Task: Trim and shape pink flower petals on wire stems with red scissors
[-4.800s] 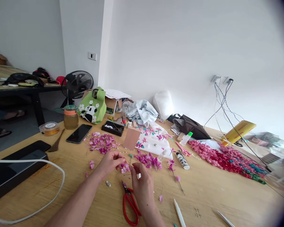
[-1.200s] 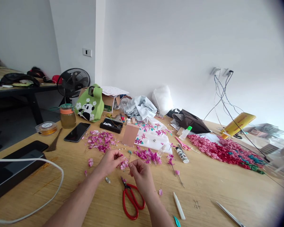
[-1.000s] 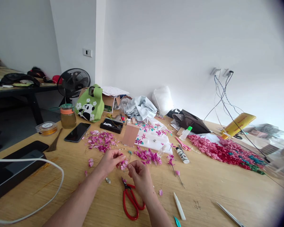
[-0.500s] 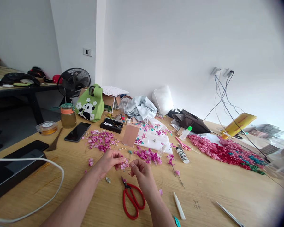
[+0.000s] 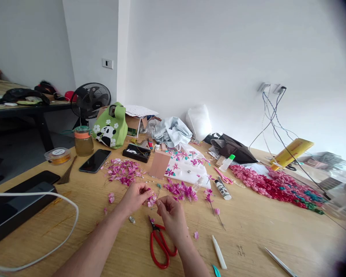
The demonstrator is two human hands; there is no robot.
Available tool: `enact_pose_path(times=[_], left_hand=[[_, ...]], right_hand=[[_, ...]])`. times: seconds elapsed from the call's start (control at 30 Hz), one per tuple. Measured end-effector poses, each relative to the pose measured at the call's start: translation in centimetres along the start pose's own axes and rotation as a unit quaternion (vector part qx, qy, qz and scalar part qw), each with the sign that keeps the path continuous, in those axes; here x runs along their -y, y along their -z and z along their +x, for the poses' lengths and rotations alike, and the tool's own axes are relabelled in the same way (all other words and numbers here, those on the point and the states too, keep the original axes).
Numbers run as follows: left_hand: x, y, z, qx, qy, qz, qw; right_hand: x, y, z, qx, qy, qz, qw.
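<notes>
My left hand is closed in a pinch on a small pink flower held just above the table. Close to its right side, my right hand has thumb and forefinger pressed together; whatever lies between them is too small to make out. Below the hands rest red-handled pliers, partly covered by my right wrist. A small striped object lies by my left wrist. Beyond the hands are a heap of loose magenta petals, a row of magenta flowers and an upright pinkish card.
A white tube and metal tweezers lie at the front right. A glue bottle and pink scissors are farther back. On the left are a phone, a jar and a white cable.
My right hand has turned slightly and shifted a little left, its fingertips nearer the flower. The left hand stays almost where it was, still pinching.
</notes>
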State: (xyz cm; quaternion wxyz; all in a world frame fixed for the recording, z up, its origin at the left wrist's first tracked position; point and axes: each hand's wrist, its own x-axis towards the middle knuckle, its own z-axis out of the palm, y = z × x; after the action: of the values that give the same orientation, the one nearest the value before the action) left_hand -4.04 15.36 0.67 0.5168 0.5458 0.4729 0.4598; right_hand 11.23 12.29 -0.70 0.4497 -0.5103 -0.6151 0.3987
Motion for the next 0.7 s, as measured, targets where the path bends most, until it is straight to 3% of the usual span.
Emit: enact_pose_path(times=[0.3,0.7], left_hand=[[-0.53,-0.03,-0.14,0.005,0.012,-0.036,0.999],[-0.31,0.44,-0.36,0.057,0.065,-0.118,0.989]], right_hand=[[0.22,-0.09,-0.17,-0.001,-0.017,-0.055,0.998],[0.36,0.17,-0.30,-0.006,0.050,-0.082,0.995]])
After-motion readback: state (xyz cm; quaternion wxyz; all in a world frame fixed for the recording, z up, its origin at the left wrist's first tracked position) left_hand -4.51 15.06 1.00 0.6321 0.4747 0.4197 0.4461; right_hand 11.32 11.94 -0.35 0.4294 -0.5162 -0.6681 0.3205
